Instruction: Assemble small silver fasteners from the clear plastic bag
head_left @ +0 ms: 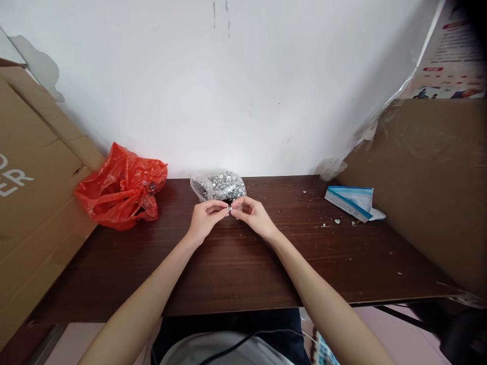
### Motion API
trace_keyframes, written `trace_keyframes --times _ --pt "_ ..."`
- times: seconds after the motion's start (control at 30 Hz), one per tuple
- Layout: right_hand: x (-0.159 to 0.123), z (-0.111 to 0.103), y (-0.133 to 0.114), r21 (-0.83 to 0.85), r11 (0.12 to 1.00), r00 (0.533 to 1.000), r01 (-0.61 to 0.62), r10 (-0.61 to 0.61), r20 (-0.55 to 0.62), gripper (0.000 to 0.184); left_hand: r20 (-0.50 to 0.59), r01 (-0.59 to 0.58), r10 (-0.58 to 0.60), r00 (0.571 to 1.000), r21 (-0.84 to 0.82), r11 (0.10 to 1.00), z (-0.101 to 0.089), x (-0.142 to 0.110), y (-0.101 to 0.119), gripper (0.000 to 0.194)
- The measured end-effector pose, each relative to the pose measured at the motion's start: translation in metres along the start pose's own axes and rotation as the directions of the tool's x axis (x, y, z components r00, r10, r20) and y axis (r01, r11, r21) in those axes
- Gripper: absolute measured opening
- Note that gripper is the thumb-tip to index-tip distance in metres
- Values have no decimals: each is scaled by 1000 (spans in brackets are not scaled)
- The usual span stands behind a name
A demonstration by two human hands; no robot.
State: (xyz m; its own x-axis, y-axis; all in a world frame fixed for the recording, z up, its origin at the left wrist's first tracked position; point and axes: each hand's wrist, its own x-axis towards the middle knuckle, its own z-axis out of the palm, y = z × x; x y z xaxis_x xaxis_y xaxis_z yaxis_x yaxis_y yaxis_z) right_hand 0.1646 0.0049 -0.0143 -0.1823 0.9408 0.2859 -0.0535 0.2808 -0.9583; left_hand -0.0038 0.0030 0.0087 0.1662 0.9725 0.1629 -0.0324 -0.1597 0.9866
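Observation:
My left hand (207, 217) and my right hand (253, 215) meet over the middle of the dark wooden table (228, 284). Between their fingertips is a small metal piece (229, 208), pinched from both sides; it is too small for me to tell its exact kind. Just behind the hands lies a clear plastic bag (200, 183) full of small silvery metal parts (228, 183). The fingers of both hands are closed in a pinch, with the thumbs toward me.
A crumpled red plastic bag (125, 187) lies at the left beside a cardboard box (41, 203). To the right are a blue and white packet (350, 202), small white scraps (337, 221) and another cardboard panel (426, 192). A white wall (243, 101) stands behind the table.

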Motion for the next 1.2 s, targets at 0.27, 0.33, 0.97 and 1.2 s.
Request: trace_keyframes --times 0.27,0.33,0.97,1.2 --pt "-1 -1 -3 47 999 1000 -5 4 15 29 7 -7 7 1000 20 1000 0 0 -2 24" --pt "-1 0 -4 41 999 1000 6 -5 -8 29 11 -3 3 1000 6 1000 0 1 -3 23" --pt "-1 -1 -3 25 1000 1000 13 -13 2 29 3 5 -5 1000 -25 1000 1 0 0 23" --pt "0 -1 -2 20 999 999 -25 24 34 27 -12 -4 4 1000 -9 1000 0 0 0 22"
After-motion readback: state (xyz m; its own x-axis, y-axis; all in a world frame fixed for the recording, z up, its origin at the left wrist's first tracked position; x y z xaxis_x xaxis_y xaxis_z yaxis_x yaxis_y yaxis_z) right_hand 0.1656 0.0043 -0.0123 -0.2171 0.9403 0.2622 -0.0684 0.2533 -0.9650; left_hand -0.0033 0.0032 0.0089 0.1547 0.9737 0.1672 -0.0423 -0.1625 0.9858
